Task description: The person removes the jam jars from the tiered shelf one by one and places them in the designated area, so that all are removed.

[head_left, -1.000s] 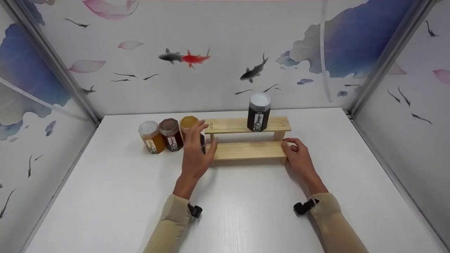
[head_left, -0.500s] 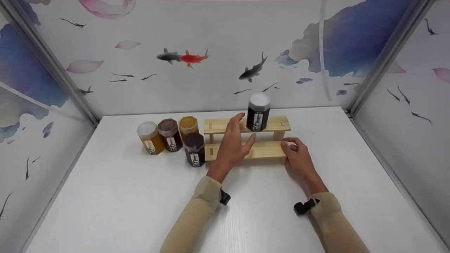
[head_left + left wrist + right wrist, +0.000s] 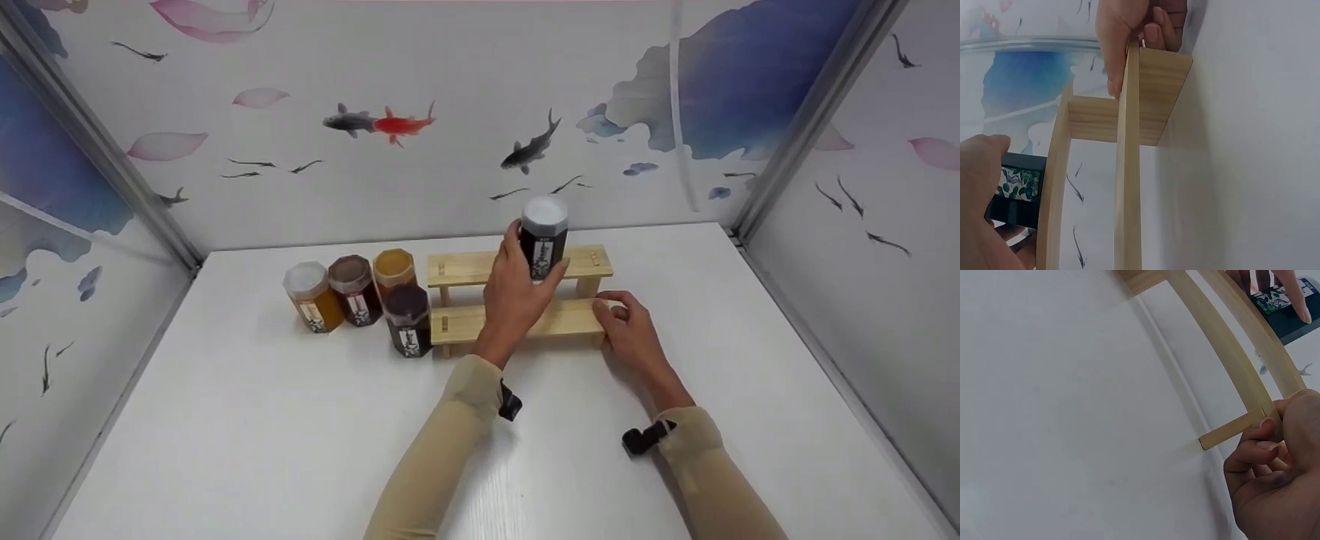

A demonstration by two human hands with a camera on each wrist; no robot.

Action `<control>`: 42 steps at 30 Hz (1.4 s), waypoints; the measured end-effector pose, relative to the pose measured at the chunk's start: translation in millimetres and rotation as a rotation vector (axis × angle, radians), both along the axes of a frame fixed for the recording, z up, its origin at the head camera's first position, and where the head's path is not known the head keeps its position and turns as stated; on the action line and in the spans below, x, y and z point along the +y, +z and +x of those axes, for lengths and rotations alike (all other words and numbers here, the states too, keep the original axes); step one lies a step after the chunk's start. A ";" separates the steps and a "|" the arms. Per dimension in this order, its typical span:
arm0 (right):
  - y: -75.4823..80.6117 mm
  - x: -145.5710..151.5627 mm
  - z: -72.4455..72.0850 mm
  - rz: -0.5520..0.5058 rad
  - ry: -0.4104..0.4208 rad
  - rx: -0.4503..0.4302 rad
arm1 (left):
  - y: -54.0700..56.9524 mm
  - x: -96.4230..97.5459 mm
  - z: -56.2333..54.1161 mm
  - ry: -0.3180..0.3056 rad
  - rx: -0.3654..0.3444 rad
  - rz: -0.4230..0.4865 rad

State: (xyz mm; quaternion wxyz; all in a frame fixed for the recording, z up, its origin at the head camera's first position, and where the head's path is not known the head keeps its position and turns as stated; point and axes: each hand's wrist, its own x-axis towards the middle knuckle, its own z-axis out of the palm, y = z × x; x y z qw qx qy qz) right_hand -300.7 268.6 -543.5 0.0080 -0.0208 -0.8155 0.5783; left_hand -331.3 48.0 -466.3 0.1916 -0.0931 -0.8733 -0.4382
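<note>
A two-step wooden rack stands on the white table. On its upper step is a dark octagonal jar with a whitish lid. My left hand reaches over the lower step and grips that jar, fingers on its left side and thumb at its right front. The left wrist view shows the jar's patterned label and its base at the upper board. My right hand pinches the right end of the lower step, thumb on top. In the right wrist view its fingers curl under the board.
Left of the rack stand an amber jar with a pale lid, a brown-lidded jar, a yellow-lidded jar and a dark purple-lidded jar, close together. Printed wall panels enclose the table's back and sides.
My left hand has moved right from the jars on the left, across the rack, and taken hold of the dark jar on the upper step. My right hand has stayed on the rack's end.
</note>
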 end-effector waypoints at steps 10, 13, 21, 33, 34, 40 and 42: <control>-0.7 -3.3 -2.2 -0.013 0.006 -0.005 | 3.9 -10.5 3.1 0.028 0.046 0.000; -0.7 -4.6 -2.8 0.009 -0.004 0.003 | 4.9 -17.3 5.2 0.013 0.062 -0.004; -0.7 -5.7 -2.6 0.033 -0.005 0.021 | 3.5 -43.6 15.1 -0.033 0.115 0.044; -1.5 -3.1 -3.1 0.006 -0.007 0.012 | 9.3 -114.0 32.1 0.011 0.152 0.241; -1.3 -2.7 -3.1 0.004 -0.007 0.014 | 8.4 -120.3 33.3 0.022 0.159 0.261; -1.0 -0.7 -1.8 -0.031 0.005 0.006 | -0.8 -156.9 39.3 0.056 0.204 0.350; -1.2 -0.1 -0.7 -0.042 0.009 -0.003 | -3.8 -169.1 39.8 0.070 0.211 0.354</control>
